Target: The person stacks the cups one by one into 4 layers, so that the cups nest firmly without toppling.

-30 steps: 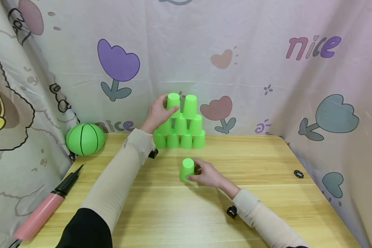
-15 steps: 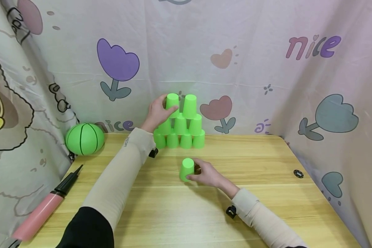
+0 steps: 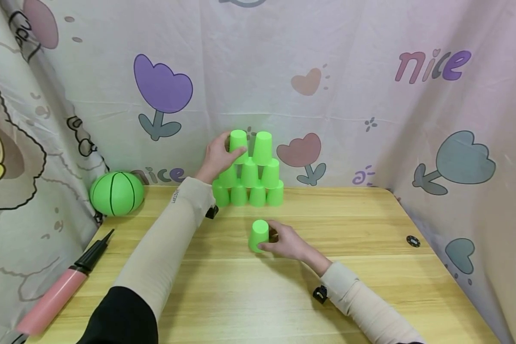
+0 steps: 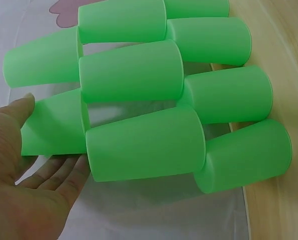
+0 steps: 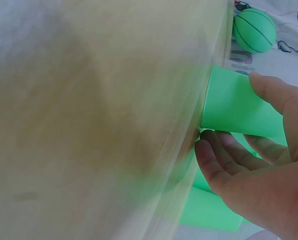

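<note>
Upside-down green plastic cups form a pyramid (image 3: 249, 173) at the back of the table, with several in the bottom row, three in the middle and two on top. My left hand (image 3: 217, 157) holds the top row's left cup (image 3: 238, 143) between thumb and fingers. That cup's rim sits on the middle row in the left wrist view, beside the other top cup (image 4: 43, 58). In front of the pyramid, my right hand (image 3: 288, 242) grips a single inverted green cup (image 3: 259, 235) from its right side, thumb on the near face. The cup stands upright on the wood.
A green ball (image 3: 117, 193) with black lines lies at the table's back left corner. Along the left edge is a pink hand pump (image 3: 56, 298) with a black nozzle. A black round chip (image 3: 413, 241) lies near the right edge. Printed curtains (image 3: 241, 71) hang close behind the pyramid.
</note>
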The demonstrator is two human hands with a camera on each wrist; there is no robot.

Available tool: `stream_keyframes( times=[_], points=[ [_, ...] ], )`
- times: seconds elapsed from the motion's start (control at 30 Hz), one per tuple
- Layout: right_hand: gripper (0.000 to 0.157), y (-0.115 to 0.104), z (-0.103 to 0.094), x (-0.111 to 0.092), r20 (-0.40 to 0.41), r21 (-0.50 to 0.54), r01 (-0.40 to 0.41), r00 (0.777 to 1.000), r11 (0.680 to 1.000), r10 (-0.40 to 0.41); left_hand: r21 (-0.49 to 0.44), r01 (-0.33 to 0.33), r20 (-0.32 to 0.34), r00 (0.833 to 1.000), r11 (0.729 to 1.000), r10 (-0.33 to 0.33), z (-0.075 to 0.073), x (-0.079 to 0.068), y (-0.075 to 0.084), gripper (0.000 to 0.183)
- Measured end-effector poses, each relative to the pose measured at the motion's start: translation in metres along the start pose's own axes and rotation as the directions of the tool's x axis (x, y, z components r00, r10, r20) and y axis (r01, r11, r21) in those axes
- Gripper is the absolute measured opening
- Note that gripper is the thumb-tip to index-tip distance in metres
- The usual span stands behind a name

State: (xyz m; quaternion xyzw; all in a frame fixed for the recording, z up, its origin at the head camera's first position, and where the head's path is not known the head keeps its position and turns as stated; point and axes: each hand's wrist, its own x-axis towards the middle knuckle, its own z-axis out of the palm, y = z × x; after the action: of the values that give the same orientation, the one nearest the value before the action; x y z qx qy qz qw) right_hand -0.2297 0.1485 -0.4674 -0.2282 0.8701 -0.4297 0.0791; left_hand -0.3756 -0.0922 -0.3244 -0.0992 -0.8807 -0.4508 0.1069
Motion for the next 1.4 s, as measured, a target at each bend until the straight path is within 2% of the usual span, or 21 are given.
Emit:
stream_keyframes(
  times=[0.2,0.3,0.47,0.67,0.87,1.13,1.4],
  points=[
    [0.064,0.000,0.001,0.000,0.002,-0.003,0.002,1.000,1.000,-0.002,-0.032,-0.006,-0.009,1.000,0.999,0.005,-0.008,-0.005,-0.004,0.074],
    [0.064,-0.001,0.001,0.000,0.003,0.002,-0.006,1.000,1.000,0.006,-0.055,-0.004,-0.025,1.000,0.998,0.003,-0.016,-0.007,-0.012,0.071],
    [0.062,-0.002,-0.003,0.001,-0.013,0.030,-0.030,0.999,0.999,0.030,-0.059,-0.003,-0.041,0.999,0.998,0.001,-0.024,-0.017,-0.046,0.062],
    [0.060,-0.006,-0.009,0.004,-0.039,0.037,-0.023,0.999,0.999,0.024,-0.036,0.023,0.026,0.999,0.999,-0.022,-0.020,-0.035,-0.091,0.055],
    [0.068,-0.014,-0.015,0.010,-0.066,0.034,0.015,0.998,0.999,-0.013,0.022,0.075,0.049,0.996,0.997,-0.076,-0.013,-0.048,-0.118,0.055],
    [0.054,-0.027,-0.028,0.015,-0.109,0.007,0.025,0.994,1.000,-0.024,0.019,0.091,0.112,0.989,0.996,-0.092,-0.004,-0.056,-0.132,0.056],
    [0.058,-0.045,-0.050,0.025,-0.161,-0.027,0.062,0.985,0.998,-0.066,-0.008,0.095,0.123,0.988,0.995,-0.094,0.002,-0.058,-0.135,0.053]
  ],
)
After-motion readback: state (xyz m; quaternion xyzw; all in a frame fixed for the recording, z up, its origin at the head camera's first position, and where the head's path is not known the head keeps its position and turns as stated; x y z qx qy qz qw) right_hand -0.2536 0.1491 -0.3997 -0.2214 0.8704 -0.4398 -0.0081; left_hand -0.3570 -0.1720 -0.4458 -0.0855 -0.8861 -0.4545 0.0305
